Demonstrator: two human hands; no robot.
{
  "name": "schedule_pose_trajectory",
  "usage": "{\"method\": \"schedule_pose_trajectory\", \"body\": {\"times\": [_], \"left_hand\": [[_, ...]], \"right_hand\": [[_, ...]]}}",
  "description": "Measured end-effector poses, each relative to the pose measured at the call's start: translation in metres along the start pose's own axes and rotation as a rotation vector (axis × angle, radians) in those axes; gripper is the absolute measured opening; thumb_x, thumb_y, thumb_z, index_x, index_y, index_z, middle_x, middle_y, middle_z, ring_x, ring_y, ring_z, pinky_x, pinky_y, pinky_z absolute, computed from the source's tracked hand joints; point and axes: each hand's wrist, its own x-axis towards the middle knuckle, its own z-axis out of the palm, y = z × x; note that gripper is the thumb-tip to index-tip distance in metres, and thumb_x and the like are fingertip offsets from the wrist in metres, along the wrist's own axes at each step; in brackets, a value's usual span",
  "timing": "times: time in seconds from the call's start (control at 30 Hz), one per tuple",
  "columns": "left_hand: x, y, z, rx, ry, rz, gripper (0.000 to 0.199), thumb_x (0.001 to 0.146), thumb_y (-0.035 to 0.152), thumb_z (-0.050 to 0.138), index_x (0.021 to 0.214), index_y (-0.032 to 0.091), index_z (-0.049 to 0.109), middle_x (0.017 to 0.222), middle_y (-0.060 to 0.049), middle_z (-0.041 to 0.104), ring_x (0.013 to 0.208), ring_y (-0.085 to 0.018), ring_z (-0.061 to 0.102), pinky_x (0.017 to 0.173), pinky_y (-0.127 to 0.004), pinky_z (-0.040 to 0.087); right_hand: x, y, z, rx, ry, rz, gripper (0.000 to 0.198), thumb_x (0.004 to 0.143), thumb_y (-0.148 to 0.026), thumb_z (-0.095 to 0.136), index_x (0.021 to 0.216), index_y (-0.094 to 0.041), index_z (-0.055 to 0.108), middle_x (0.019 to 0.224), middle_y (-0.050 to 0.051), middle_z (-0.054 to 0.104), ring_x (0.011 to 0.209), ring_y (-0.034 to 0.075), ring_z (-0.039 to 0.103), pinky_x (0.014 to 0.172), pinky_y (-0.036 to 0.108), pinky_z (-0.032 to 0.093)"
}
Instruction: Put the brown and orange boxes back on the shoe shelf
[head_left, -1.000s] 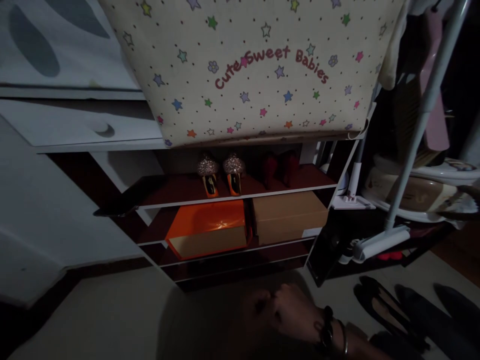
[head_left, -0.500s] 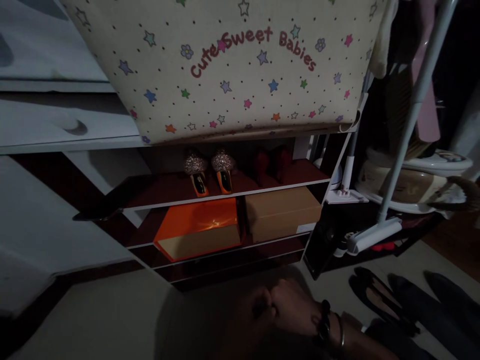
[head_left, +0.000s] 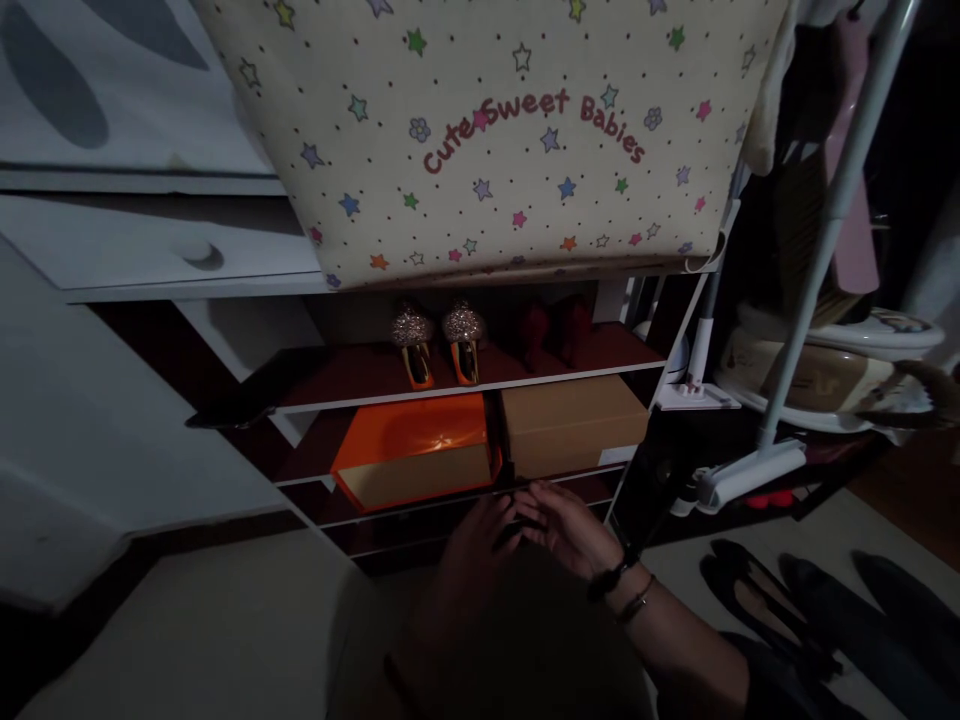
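My left hand (head_left: pixel 475 552) and my right hand (head_left: pixel 568 524) are raised in front of the low shelf, fingertips close together or touching. Their fingers are stretched out and a little bent, and I see nothing held in either. Just beyond them, on the shelf (head_left: pixel 465 494), lie an orange box (head_left: pixel 420 440) and a brown cardboard box (head_left: pixel 576 425). Glittery high-heeled shoes (head_left: pixel 463 338) and dark red high heels (head_left: pixel 556 330) stand on the board above. Dim light hides part of my left hand.
A cream cloth (head_left: pixel 525 205) printed with stars hangs over the shelf. White drawers (head_left: pixel 112 235) are at the left. A pole with a white roller-like head (head_left: pixel 754 475) leans at the right, near stacked basins (head_left: pixel 810 370). Black shoes (head_left: pixel 765 595) rest on the floor.
Both hands have risen towards the boxes. Their fingers were closed against each other and are now stretched out. The view has shifted slightly.
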Motion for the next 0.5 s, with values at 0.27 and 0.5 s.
{"method": "schedule_pose_trajectory", "body": {"times": [0.27,0.5], "left_hand": [[-0.013,0.032,0.024,-0.288,0.097,-0.095,0.018,0.096,0.027,0.052,0.098,0.015,0.065,0.120,-0.018,0.070,0.119,-0.027,0.068,0.108,-0.051,0.053],[-0.036,0.041,0.009,-0.405,0.202,0.006,0.017,0.094,0.031,0.056,0.103,0.019,0.064,0.117,-0.014,0.069,0.121,-0.030,0.066,0.108,-0.056,0.053]], "right_hand": [[0.005,-0.010,-0.009,0.208,0.060,-0.029,0.022,0.082,-0.033,0.074,0.094,-0.022,0.059,0.096,0.006,0.074,0.095,0.019,0.073,0.086,0.031,0.053],[-0.015,-0.040,-0.052,0.155,0.206,-0.071,0.023,0.104,-0.043,0.047,0.098,-0.024,0.057,0.087,0.006,0.072,0.083,0.018,0.074,0.076,0.030,0.053]]}}
